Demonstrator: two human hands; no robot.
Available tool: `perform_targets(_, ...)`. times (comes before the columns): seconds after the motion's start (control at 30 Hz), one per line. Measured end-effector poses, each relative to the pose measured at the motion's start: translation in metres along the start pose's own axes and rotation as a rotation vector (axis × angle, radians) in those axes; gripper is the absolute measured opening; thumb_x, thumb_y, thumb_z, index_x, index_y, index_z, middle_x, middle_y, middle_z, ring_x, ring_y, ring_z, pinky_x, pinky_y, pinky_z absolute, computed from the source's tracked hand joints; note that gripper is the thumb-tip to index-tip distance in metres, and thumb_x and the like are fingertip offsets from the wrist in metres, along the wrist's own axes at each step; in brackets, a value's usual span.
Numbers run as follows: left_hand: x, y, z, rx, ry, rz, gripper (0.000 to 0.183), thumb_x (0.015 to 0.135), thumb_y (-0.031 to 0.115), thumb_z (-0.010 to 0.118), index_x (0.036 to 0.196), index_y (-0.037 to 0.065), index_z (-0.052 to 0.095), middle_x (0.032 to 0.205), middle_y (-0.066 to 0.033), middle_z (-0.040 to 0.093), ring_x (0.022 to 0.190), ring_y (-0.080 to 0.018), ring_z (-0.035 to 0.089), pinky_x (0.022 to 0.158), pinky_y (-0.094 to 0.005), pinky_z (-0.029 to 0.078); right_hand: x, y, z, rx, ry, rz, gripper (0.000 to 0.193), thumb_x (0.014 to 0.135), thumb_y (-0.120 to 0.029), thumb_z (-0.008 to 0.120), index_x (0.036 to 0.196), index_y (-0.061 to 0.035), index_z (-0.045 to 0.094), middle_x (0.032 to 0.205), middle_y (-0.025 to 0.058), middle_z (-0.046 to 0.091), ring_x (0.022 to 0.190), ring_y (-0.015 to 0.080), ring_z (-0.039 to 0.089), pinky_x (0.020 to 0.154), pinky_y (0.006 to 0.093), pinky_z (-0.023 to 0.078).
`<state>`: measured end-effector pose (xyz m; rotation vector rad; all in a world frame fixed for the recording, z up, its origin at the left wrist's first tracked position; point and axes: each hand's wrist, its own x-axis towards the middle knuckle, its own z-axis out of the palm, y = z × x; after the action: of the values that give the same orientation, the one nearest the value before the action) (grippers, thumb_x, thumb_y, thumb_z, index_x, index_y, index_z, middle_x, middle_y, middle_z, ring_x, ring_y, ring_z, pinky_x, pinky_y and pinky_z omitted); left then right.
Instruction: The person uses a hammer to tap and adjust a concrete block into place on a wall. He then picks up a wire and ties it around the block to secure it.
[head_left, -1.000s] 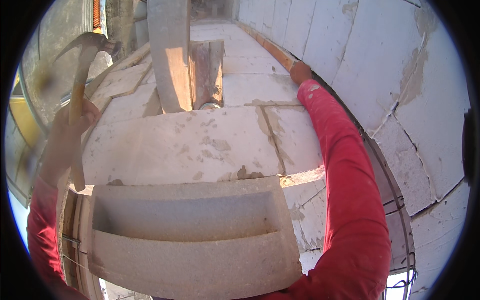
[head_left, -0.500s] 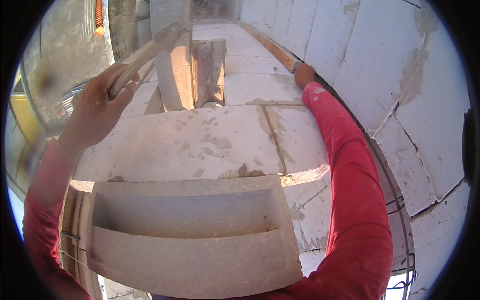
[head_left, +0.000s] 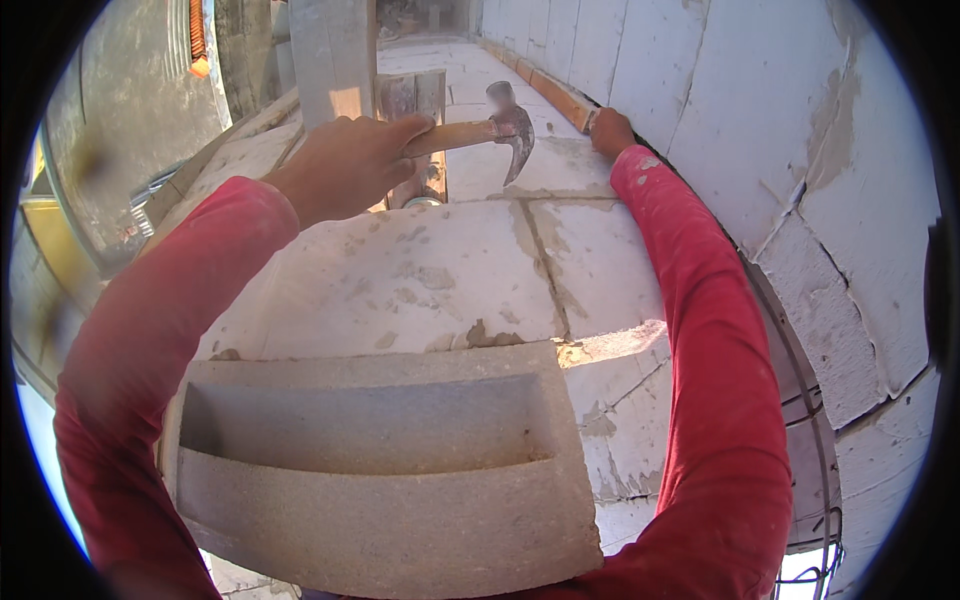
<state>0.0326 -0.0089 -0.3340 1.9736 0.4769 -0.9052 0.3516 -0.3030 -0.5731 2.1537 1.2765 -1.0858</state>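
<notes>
My left hand [head_left: 355,165] is closed round the wooden handle of a claw hammer [head_left: 515,135]. The hammer lies level above the white block wall top, its metal head to the right and its claw pointing down. At the right, my right hand [head_left: 611,133] is closed at the near end of a long wooden strip [head_left: 560,100]. That strip runs away from me along the foot of the white block wall [head_left: 760,110]. My right fingers are partly hidden, but they seem to grip the strip's end.
Close in front of me stands a hollow grey concrete block [head_left: 390,520]. White blocks [head_left: 400,270] with mortar smears lie beyond it. Upright boards [head_left: 335,60] rise behind my left hand. Bent steel rods [head_left: 825,530] stick out at the lower right.
My left hand has swung the hammer right and inward, and its head now shows, having been out of clear sight. My right hand has stayed nearly in place at the strip's end.
</notes>
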Motion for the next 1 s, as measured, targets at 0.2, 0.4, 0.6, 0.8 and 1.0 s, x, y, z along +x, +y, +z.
perform_targets(0.2,0.050,0.013,0.035,-0.042,-0.004,0.065,0.033,0.098,0.026,0.059,0.123,0.007,0.050,0.085,-0.0170,0.069,0.078,-0.0368,0.068,0.072,-0.0486,0.051,0.033,0.027,0.018,0.166,-0.170,-0.011,0.020,0.084,-0.016,0.067,0.090,0.0011,0.074,0.094,0.0239,0.072,0.091,0.0402,0.071,0.080,0.0449,0.057)
perform_targets(0.4,0.080,0.019,0.047,-0.048,-0.035,0.121,0.033,0.100,0.031,0.056,0.126,0.009,0.051,0.089,-0.0161,0.070,0.083,-0.0368,0.068,0.074,-0.0501,0.052,0.037,0.038,0.018,0.412,-0.114,-0.302,0.022,0.078,-0.008,0.072,0.095,0.0043,0.064,0.084,0.0236,0.068,0.079,0.0406,0.068,0.070,0.0465,0.055)
perform_targets(0.6,0.106,0.035,0.061,-0.041,-0.059,0.149,0.042,0.103,0.040,0.051,0.130,0.009,0.054,0.091,-0.0179,0.070,0.088,-0.0387,0.068,0.079,-0.0515,0.052,0.011,0.000,-0.027,0.778,-0.272,0.061,0.065,0.104,-0.053,0.038,0.116,0.0082,0.055,0.093,0.0174,0.064,0.080,0.0249,0.066,0.070,0.0403,0.056)
perform_targets(0.8,0.134,0.054,0.075,-0.054,-0.086,0.161,0.047,0.103,0.046,0.049,0.133,0.010,0.057,0.098,-0.0187,0.071,0.094,-0.0376,0.069,0.083,-0.0508,0.053,-0.011,-0.024,-0.059,0.981,-0.332,0.428,0.068,0.101,-0.063,0.034,0.114,-0.0013,0.058,0.079,0.0055,0.055,0.061,0.0148,0.048,0.057,0.0313,0.041)
perform_targets(1.0,0.155,0.055,0.085,-0.128,-0.044,0.236,0.054,0.103,0.048,0.048,0.134,0.005,0.057,0.105,-0.0247,0.070,0.100,-0.0428,0.066,0.089,-0.0508,0.050,-0.004,-0.008,-0.061,0.807,-0.392,0.396,0.082,0.097,-0.069,0.040,0.126,0.0067,0.055,0.111,0.0200,0.066,0.094,0.0291,0.064,0.079,0.0426,0.051)
